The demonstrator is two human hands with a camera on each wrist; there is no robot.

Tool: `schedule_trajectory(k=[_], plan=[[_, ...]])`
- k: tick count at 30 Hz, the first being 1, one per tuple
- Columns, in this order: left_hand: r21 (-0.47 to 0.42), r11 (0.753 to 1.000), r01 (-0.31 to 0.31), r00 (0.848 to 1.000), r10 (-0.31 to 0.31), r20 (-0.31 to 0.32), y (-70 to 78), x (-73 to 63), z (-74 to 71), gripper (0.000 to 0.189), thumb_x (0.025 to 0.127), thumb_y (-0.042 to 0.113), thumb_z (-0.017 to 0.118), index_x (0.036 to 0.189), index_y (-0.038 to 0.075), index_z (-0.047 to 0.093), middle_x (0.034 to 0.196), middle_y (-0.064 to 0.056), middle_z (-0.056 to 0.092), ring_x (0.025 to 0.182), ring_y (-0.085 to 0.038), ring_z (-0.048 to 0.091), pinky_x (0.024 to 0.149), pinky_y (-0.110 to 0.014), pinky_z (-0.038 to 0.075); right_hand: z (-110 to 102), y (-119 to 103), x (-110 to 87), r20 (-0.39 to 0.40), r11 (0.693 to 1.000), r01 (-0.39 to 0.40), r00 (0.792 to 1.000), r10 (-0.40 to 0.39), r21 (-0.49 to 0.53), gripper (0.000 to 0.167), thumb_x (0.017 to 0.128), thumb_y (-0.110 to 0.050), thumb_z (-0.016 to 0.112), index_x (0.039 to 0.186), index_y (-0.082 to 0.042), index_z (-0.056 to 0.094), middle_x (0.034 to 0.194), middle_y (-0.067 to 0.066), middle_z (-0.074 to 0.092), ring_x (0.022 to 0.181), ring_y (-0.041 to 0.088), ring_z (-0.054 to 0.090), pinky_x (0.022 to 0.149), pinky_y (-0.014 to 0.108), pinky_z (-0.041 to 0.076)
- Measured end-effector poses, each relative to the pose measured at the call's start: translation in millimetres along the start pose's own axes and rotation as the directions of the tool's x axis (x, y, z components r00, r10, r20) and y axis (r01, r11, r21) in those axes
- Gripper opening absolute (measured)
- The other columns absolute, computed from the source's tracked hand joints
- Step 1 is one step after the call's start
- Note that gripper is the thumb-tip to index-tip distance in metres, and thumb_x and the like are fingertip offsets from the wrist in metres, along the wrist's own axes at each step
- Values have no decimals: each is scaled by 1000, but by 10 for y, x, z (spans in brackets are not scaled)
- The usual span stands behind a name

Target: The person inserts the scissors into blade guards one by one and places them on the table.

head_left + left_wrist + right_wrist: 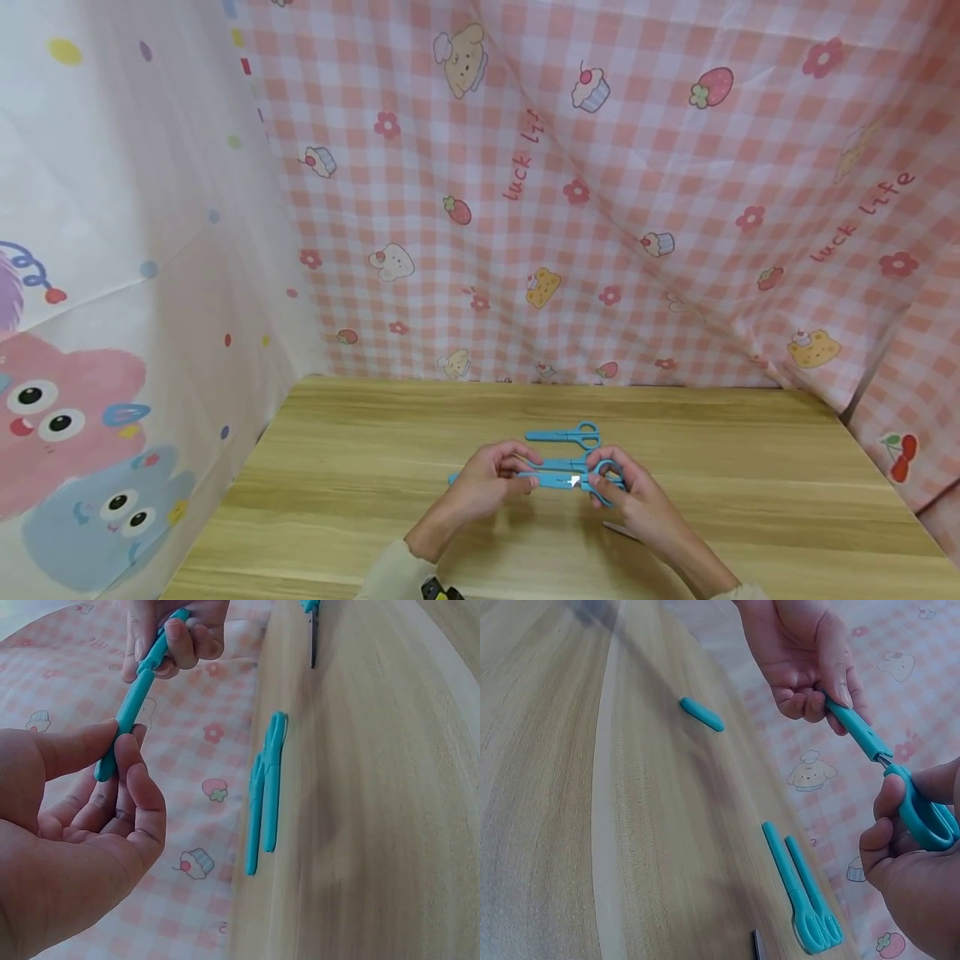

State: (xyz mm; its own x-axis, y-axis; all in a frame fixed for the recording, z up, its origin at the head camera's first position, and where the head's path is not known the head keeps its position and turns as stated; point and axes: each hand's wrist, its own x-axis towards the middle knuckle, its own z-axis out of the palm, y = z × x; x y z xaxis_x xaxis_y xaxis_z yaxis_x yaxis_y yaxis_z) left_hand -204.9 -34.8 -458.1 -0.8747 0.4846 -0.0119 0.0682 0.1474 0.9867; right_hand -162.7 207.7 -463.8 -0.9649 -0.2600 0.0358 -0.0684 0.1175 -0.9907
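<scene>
Both hands hold one pair of blue scissors [913, 806] level above the wooden table. My left hand [483, 481] pinches the blue blade cover [861, 733] between thumb and fingers. The right hand [628, 497] grips the scissors by the finger loops. A short bit of metal blade shows between cover and handle in the right wrist view. Behind the hands, two more pairs of covered blue scissors [274, 784] lie side by side on the table.
A loose blue blade cover [702, 715] lies on the table [322, 483] to the left. Near the right hand, bare-bladed scissors [313, 637] rest on the wood, partly hidden in the head view. Pink checked cloth [420, 200] hangs behind, white printed cloth [187, 333] at left.
</scene>
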Motion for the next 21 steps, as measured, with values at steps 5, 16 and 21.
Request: schedule_trajectory(k=[5, 16, 21], plan=[[-9, 1000, 0, 1000, 0, -13, 14, 6, 2, 22, 88, 1, 71, 109, 2, 66, 92, -11, 73, 81, -21, 67, 72, -26, 53, 4, -10, 1, -9, 1000, 7, 1000, -7, 3, 24, 101, -16, 56, 118, -2, 47, 91, 7, 50, 78, 22, 58, 60, 27, 41], [-31, 999, 9, 1000, -9, -12, 42, -8, 12, 23, 87, 1, 72, 109, -2, 65, 90, -9, 73, 76, -11, 64, 67, -21, 50, 25, -23, -15, -12, 1000, 13, 1000, -13, 13, 21, 102, -15, 55, 116, -3, 47, 91, 7, 49, 78, 20, 56, 62, 26, 42], [-26, 1000, 11, 1000, -12, -15, 47, -10, 12, 23, 88, 1, 72, 110, -3, 65, 90, -9, 73, 76, -12, 65, 67, -22, 49, 36, -24, -11, -5, 1000, 19, 1000, -19, 14, 23, 102, -14, 55, 117, -1, 45, 89, 8, 49, 77, 19, 55, 63, 26, 41]])
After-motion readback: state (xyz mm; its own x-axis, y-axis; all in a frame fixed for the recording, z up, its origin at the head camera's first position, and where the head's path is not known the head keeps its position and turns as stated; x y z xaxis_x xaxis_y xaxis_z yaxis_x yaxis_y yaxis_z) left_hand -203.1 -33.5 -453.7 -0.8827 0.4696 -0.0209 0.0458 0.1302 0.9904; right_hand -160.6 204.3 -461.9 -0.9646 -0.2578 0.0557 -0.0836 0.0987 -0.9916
